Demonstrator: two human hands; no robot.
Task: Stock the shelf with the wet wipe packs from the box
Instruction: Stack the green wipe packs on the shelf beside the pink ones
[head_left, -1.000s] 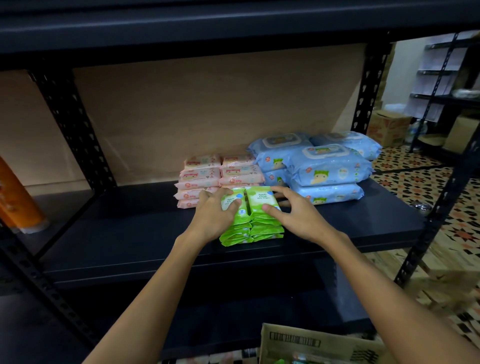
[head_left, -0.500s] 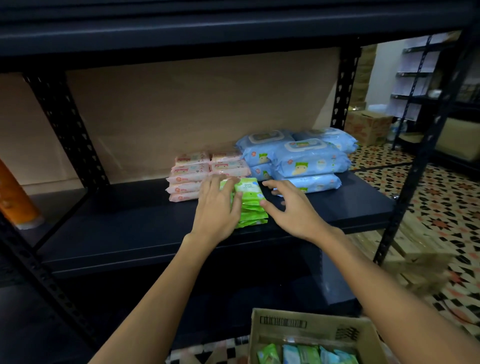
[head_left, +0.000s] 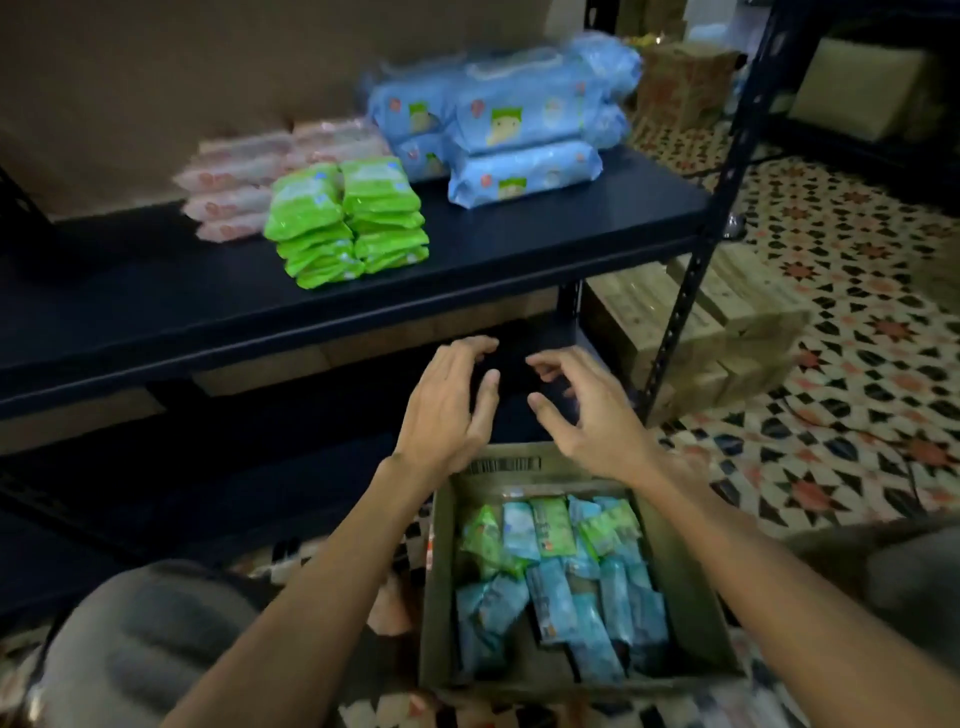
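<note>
Left hand (head_left: 447, 402) and right hand (head_left: 587, 410) both empty, fingers loosely spread, hovering over box (head_left: 441, 597) far edge; box at 6 o'clock, wet wipe packs (head_left: 561, 566) inside; green packs (head_left: 348, 223) stacked on shelf (head_left: 519, 244) at 11 o'clock.

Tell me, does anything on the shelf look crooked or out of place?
Only slightly. The left green stack leans and fans out toward the shelf front, less square than the right green stack. Pink packs and blue packs look blurred; no spill or damage shows.

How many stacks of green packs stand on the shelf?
2: the left stack and the right stack stand side by side, touching, near the shelf front edge.
</note>
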